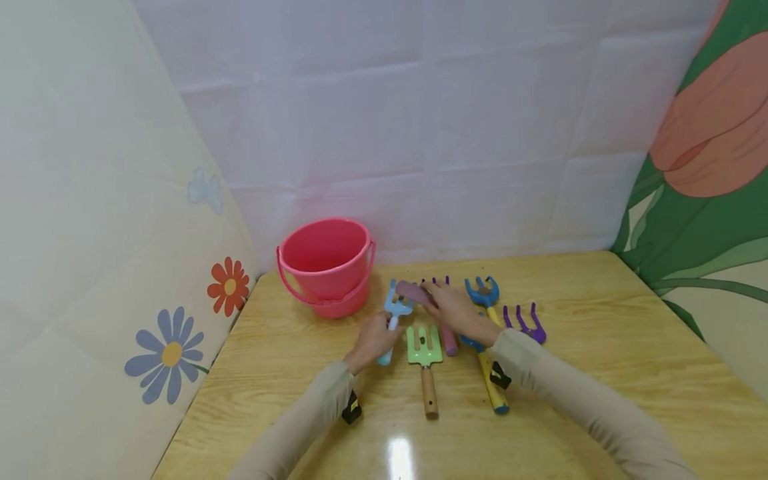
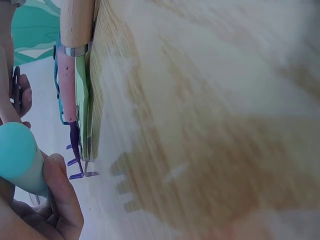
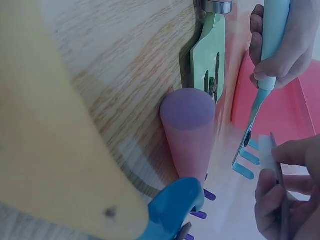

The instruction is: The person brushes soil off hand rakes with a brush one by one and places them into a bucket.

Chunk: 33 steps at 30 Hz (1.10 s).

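Note:
My left hand (image 1: 373, 337) grips the handle of a light blue hand fork (image 1: 397, 307), tines pointing away from me. In the right wrist view the fork's turquoise handle (image 3: 274, 35) is upright in the curled fingers, with the tines lower. My right hand (image 1: 457, 310) pinches a flat mauve pad (image 1: 414, 292) with a whitish side, possibly a cloth or sponge. That whitish side (image 3: 266, 152) is close beside the tines; whether they touch, I cannot tell. Just below the hands lies a green hand fork (image 1: 425, 350) with a wooden handle.
A pink bucket (image 1: 336, 287) stands at the back left. Under and beside the right forearm lie a pink-handled purple fork (image 1: 449, 340), a yellow-handled blue fork (image 1: 493, 393), another blue fork (image 1: 483, 293) and a purple fork (image 1: 531, 330). White cloth hangs behind the wooden table (image 1: 270, 393).

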Each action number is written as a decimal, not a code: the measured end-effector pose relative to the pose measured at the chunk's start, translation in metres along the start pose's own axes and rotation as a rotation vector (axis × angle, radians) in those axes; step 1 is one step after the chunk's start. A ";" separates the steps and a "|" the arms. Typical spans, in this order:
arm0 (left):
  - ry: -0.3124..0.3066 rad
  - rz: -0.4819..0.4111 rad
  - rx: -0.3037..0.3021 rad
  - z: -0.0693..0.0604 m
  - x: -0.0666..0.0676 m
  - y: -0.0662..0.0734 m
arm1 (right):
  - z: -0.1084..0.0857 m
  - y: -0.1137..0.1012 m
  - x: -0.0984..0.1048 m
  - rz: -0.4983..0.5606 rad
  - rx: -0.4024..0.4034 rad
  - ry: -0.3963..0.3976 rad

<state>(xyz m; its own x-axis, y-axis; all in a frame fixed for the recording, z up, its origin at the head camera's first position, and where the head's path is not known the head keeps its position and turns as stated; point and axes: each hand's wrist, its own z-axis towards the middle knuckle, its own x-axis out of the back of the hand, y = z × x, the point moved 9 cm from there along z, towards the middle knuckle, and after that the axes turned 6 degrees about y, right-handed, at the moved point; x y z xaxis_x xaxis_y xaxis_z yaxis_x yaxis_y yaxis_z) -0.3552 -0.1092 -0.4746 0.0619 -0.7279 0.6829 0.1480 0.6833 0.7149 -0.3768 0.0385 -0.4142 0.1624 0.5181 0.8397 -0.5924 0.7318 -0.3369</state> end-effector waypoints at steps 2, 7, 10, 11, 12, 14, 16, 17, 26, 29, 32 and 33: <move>-0.003 0.000 0.006 0.001 -0.001 0.000 | 0.000 0.001 -0.001 0.000 -0.018 -0.011; -0.003 0.012 0.008 0.001 -0.001 0.001 | -0.001 0.001 -0.003 0.002 -0.036 -0.032; -0.005 0.005 0.006 0.000 0.000 0.002 | -0.001 0.002 -0.003 -0.014 -0.027 -0.024; -0.005 -0.002 0.005 0.000 0.000 0.002 | -0.001 0.003 -0.003 -0.022 -0.026 -0.023; -0.003 -0.001 0.005 0.001 0.001 0.001 | -0.001 0.004 -0.003 -0.026 -0.027 -0.024; 0.003 0.003 0.006 0.001 0.002 0.001 | -0.001 0.005 -0.002 -0.040 -0.027 -0.026; 0.012 0.010 0.001 0.002 0.005 0.000 | -0.002 0.007 -0.002 -0.040 -0.036 -0.036; 0.018 0.016 0.000 0.002 0.006 0.000 | -0.002 0.008 -0.001 -0.035 -0.042 -0.042; 0.015 0.015 -0.013 0.002 0.005 -0.002 | -0.005 0.011 0.004 -0.017 -0.069 -0.029; 0.022 0.031 -0.020 0.002 0.003 -0.002 | -0.005 0.008 0.001 0.005 -0.055 -0.032; 0.019 0.031 -0.019 0.002 0.002 -0.002 | -0.004 0.005 -0.004 0.029 -0.038 -0.048; 0.017 0.025 -0.015 0.002 0.002 -0.002 | -0.004 0.004 -0.005 0.032 -0.033 -0.051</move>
<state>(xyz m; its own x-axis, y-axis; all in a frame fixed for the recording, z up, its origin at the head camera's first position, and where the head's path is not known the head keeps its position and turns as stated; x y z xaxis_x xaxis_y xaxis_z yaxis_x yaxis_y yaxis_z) -0.3576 -0.1116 -0.4747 0.0824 -0.7113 0.6981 0.1610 0.7007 0.6950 -0.3766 0.0405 -0.4212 0.1032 0.5187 0.8487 -0.5702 0.7300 -0.3768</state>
